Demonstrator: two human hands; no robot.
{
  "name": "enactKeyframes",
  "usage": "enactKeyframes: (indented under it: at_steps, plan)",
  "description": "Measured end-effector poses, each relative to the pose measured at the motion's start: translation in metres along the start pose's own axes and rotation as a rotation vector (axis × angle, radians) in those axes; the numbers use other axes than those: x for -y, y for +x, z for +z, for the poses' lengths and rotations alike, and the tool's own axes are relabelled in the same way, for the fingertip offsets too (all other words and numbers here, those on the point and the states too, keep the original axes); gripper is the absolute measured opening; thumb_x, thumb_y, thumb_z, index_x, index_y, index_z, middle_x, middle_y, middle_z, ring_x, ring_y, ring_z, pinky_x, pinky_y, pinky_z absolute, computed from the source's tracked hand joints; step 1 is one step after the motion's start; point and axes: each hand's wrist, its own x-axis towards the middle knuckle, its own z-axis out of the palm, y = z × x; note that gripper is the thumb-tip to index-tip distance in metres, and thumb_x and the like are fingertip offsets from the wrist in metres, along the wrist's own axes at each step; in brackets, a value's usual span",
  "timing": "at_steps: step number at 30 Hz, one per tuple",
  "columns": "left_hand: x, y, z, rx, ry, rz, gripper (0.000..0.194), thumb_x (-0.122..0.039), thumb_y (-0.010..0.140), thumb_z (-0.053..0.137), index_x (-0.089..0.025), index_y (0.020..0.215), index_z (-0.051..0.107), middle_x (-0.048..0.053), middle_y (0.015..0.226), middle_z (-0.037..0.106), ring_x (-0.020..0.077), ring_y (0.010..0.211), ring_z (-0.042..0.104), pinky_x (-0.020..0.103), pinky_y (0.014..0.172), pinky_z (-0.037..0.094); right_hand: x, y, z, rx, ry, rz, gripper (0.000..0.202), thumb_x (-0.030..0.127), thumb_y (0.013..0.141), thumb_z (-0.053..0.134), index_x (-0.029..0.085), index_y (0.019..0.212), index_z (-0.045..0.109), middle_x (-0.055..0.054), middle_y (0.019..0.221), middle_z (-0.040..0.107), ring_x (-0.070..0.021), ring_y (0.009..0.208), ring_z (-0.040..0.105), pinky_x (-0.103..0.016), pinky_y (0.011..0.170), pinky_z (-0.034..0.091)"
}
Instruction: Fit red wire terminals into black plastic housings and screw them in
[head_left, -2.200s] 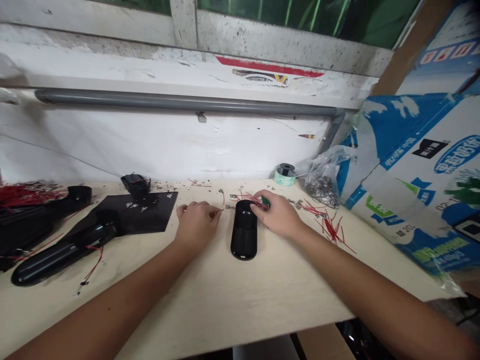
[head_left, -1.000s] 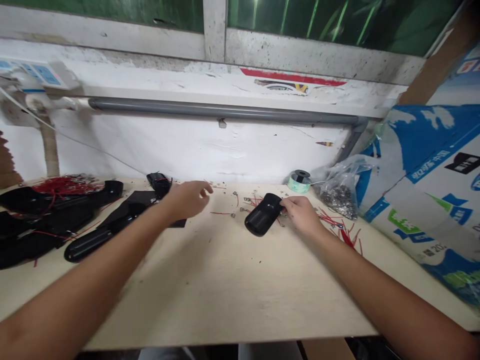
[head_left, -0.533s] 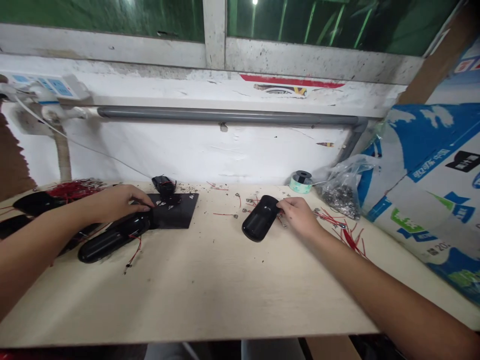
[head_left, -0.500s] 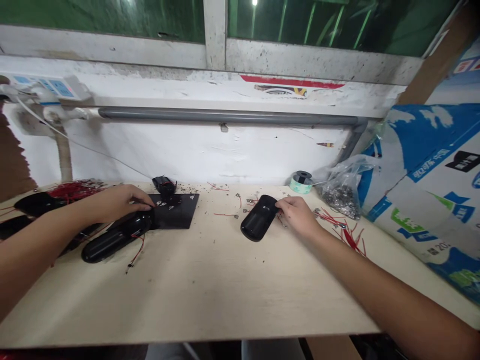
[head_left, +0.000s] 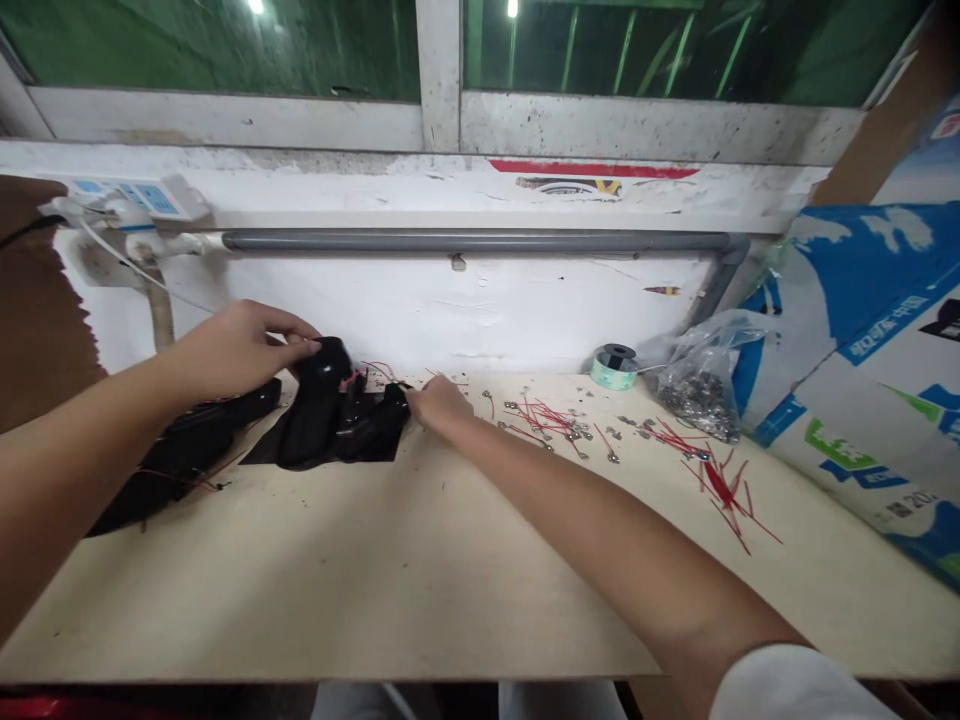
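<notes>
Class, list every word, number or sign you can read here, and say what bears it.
"20" on the blue-and-white carton; what follows is unclear.
Carton's other characters: too blurred to read surely.
Torn wall sticker: unreadable.
White wall box with blue labels: too small.

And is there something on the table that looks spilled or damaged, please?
Perhaps spilled: thin red wires and small silvery metal pieces lie loosely scattered on the pale tabletop, some wires crossing. No damage is evident on the glossy black curved part in the left hand.
</notes>
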Motion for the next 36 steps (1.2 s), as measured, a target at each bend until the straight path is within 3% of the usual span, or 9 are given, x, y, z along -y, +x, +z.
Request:
enactKeyframes:
  at_steps: [5,11,14,17,20,24,30,33,36]
  plan:
    - [-0.026,-0.006,0.033,0.139,-0.156,0.088,0.029,-0.036,0.083,0.059,-0.014,0.096,0.073,-0.003,0.07,0.069,0.011,0.065,0.058,0.022,0.067,0.044,0.002,0.002,-0.005,0.016,-0.036,-0.024,0.037,0.052,0.083,0.056,0.016,0.086,0.059,-0.01,0.079,0.059,-0.0226,0.072,0.056,-0.033,0.067,0.043]
    - [-0.079,-0.019,0.082,0.281,-0.274,0.226,0.026,-0.041,0.079,0.058,-0.022,0.085,0.074,0.002,0.075,0.072,0.0184,0.068,0.064,0.028,0.063,0.046,-0.046,-0.014,-0.086,-0.087,0.018,-0.137,0.026,0.035,0.085,0.052,0.014,0.073,0.061,-0.005,0.064,0.053,-0.0124,0.059,0.047,-0.026,0.06,0.035]
    - [-0.109,-0.024,0.11,0.317,-0.298,0.309,0.025,-0.037,0.079,0.054,-0.021,0.079,0.073,0.003,0.067,0.069,0.018,0.061,0.062,0.029,0.059,0.044,-0.077,-0.043,-0.121,0.106,0.168,-0.147,0.03,0.038,0.09,0.049,0.014,0.083,0.065,-0.001,0.055,0.046,-0.0099,0.05,0.039,-0.024,0.053,0.031]
    - [-0.133,-0.025,0.136,0.362,-0.391,0.383,0.025,-0.033,0.081,0.051,-0.021,0.077,0.072,0.002,0.064,0.067,0.0169,0.06,0.061,0.029,0.059,0.043,-0.101,-0.072,-0.137,0.359,0.272,-0.172,0.041,0.052,0.092,0.049,0.015,0.081,0.063,0.0,0.06,0.047,-0.0093,0.053,0.04,-0.022,0.052,0.032]
    - [-0.147,-0.025,0.154,0.327,-0.416,0.441,0.024,-0.032,0.081,0.052,-0.02,0.077,0.072,0.002,0.063,0.065,0.0158,0.06,0.058,0.029,0.057,0.04,-0.118,-0.088,-0.138,0.378,0.304,-0.205,0.05,0.058,0.089,0.056,0.015,0.065,0.049,0.001,0.059,0.044,-0.008,0.054,0.037,-0.021,0.052,0.03]
    - [-0.152,-0.031,0.167,0.273,-0.505,0.392,0.024,-0.034,0.084,0.054,-0.019,0.083,0.073,0.002,0.07,0.068,0.0152,0.063,0.058,0.029,0.061,0.042,-0.13,-0.091,-0.131,0.258,0.228,-0.258,0.052,0.061,0.089,0.056,0.014,0.067,0.051,0.002,0.059,0.045,-0.0075,0.054,0.038,-0.021,0.056,0.03]
    - [-0.14,-0.042,0.179,0.21,-0.636,0.323,0.039,-0.048,0.093,0.046,-0.021,0.112,0.067,0.006,0.1,0.071,0.0192,0.086,0.065,0.032,0.075,0.05,-0.132,-0.09,-0.118,0.018,0.094,-0.283,0.034,0.042,0.089,0.057,0.013,0.072,0.062,0.0,0.069,0.054,-0.0104,0.066,0.049,-0.022,0.067,0.036]
    - [-0.125,-0.038,0.185,0.04,-0.504,0.439,0.039,-0.039,0.097,0.038,-0.018,0.114,0.066,0.009,0.113,0.066,0.0212,0.102,0.061,0.037,0.092,0.048,-0.139,-0.087,-0.118,-0.018,0.078,-0.273,0.031,0.037,0.088,0.055,0.013,0.069,0.062,0.002,0.061,0.052,-0.0098,0.061,0.047,-0.022,0.066,0.035]
    - [-0.115,-0.034,0.188,0.051,-0.234,0.57,0.034,-0.033,0.092,0.045,-0.018,0.11,0.07,0.01,0.112,0.065,0.0242,0.105,0.059,0.042,0.097,0.045,-0.147,-0.085,-0.123,-0.068,0.075,-0.177,0.03,0.035,0.086,0.053,0.013,0.066,0.06,0.003,0.054,0.046,-0.009,0.055,0.043,-0.022,0.059,0.031]
